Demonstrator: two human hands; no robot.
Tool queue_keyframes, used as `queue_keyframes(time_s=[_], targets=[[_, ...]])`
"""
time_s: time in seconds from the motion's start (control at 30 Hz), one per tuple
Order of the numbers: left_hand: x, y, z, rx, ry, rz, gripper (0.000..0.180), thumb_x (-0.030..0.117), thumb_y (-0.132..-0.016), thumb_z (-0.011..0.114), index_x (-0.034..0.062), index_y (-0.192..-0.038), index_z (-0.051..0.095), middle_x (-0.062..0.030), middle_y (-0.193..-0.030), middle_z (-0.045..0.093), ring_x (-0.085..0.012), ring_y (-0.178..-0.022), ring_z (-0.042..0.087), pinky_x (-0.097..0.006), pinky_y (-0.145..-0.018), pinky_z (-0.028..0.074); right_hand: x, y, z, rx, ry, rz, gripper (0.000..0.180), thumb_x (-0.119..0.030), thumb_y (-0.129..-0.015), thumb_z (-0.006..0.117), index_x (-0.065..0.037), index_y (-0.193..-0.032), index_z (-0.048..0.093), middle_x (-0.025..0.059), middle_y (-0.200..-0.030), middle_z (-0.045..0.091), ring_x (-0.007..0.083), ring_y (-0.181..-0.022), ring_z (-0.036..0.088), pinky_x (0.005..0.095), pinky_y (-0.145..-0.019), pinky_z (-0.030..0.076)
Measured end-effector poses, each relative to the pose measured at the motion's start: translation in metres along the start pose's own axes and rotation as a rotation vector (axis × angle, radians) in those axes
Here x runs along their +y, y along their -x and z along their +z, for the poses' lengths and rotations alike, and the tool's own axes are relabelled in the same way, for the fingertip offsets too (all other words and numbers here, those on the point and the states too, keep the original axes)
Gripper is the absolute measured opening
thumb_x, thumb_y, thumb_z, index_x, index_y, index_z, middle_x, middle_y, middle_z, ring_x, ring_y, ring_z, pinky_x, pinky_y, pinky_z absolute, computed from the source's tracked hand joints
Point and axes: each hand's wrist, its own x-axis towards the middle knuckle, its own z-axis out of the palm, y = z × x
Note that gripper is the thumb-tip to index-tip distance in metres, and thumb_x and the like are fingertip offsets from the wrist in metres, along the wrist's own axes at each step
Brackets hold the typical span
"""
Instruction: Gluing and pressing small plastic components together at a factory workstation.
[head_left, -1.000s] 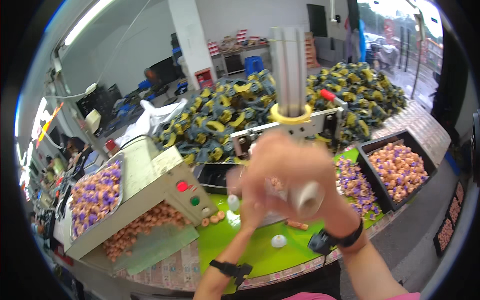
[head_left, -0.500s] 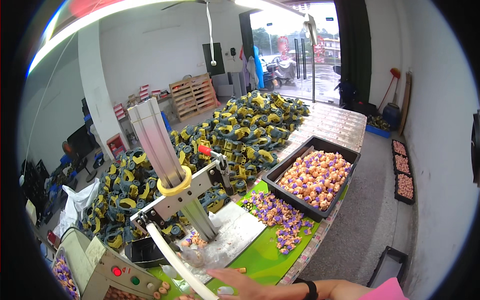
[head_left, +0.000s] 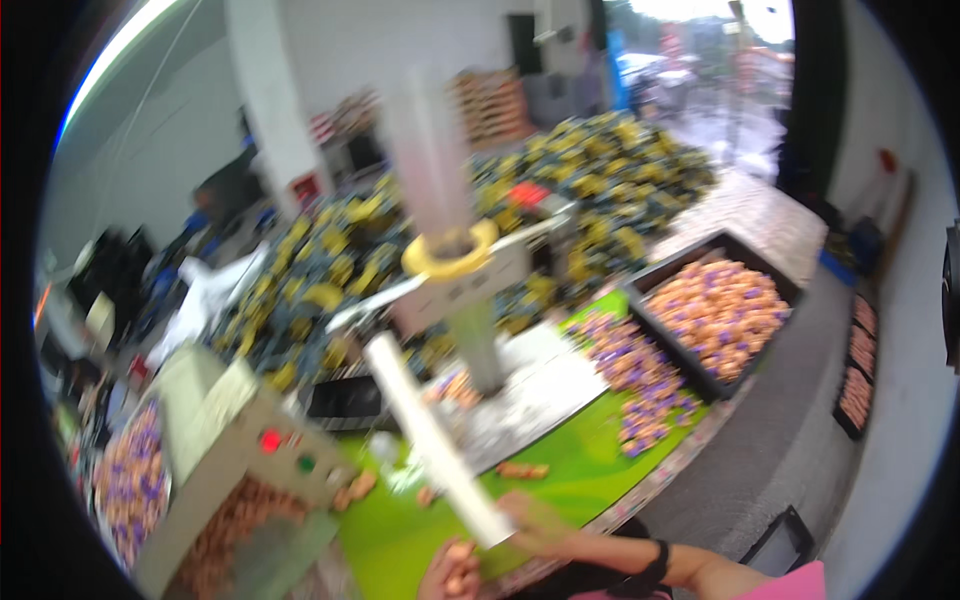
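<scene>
The picture is blurred. The right hand grips the lower end of a long white tube, which slants up and left over the green counter. The left hand, at the bottom edge, is cupped around small orange pieces. A black tray on the right holds orange and purple pieces; more purple ones lie loose beside it. A bin at left holds purple and orange pieces.
</scene>
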Motion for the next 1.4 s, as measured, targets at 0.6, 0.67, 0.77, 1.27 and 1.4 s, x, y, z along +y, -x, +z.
queue_keyframes(time_s=[0.6, 0.67, 0.77, 1.27, 1.4], targets=[[-0.024, -0.010, -0.002, -0.123, 0.011, -0.053, 0.036, 0.022, -0.097, 0.054, 0.0021, -0.127, 0.049, -0.0093, -0.110, 0.060, -0.0153, -0.095, 0.062, -0.026, -0.083, 0.056, -0.040, 0.036, -0.050, 0.124, -0.157, 0.349, 0.043, -0.011, -0.062, 0.089, -0.005, -0.093, 0.059, 0.0060, -0.081, 0.060, 0.0159, -0.071, 0.056, 0.0290, -0.063, 0.044], [-0.025, -0.012, -0.007, -0.129, 0.017, -0.071, 0.037, 0.023, -0.098, 0.053, 0.0012, -0.126, 0.050, -0.0093, -0.109, 0.060, -0.0158, -0.095, 0.063, -0.027, -0.084, 0.056, -0.038, 0.038, -0.049, 0.127, -0.158, 0.327, 0.041, -0.012, -0.062, 0.088, -0.005, -0.092, 0.060, 0.0063, -0.079, 0.060, 0.0167, -0.069, 0.056, 0.0293, -0.062, 0.043], [-0.027, -0.013, -0.010, -0.128, 0.016, -0.086, 0.037, 0.026, -0.098, 0.052, -0.0003, -0.125, 0.051, -0.0092, -0.107, 0.060, -0.0160, -0.094, 0.063, -0.027, -0.084, 0.056, -0.038, 0.037, -0.048, 0.124, -0.156, 0.285, 0.039, -0.013, -0.063, 0.088, -0.006, -0.090, 0.061, 0.0061, -0.077, 0.060, 0.0174, -0.067, 0.055, 0.0295, -0.061, 0.042], [-0.028, -0.015, -0.017, -0.190, -0.041, -0.115, 0.042, 0.031, -0.099, 0.050, -0.0010, -0.126, 0.051, -0.0066, -0.102, 0.059, -0.0134, -0.090, 0.058, -0.024, -0.079, 0.052, -0.054, 0.020, -0.047, 0.133, -0.108, 0.180, 0.032, -0.015, -0.064, 0.087, -0.006, -0.087, 0.066, 0.0048, -0.075, 0.061, 0.0176, -0.065, 0.057, 0.0292, -0.058, 0.043], [-0.029, -0.017, -0.018, -0.189, -0.027, -0.111, 0.041, 0.029, -0.099, 0.051, -0.0013, -0.126, 0.051, -0.0074, -0.106, 0.061, -0.0131, -0.089, 0.058, -0.024, -0.079, 0.053, -0.052, 0.026, -0.049, 0.135, -0.016, 0.197, 0.034, -0.014, -0.062, 0.087, -0.006, -0.088, 0.067, 0.0064, -0.075, 0.062, 0.0196, -0.062, 0.057, 0.0303, -0.055, 0.043]])
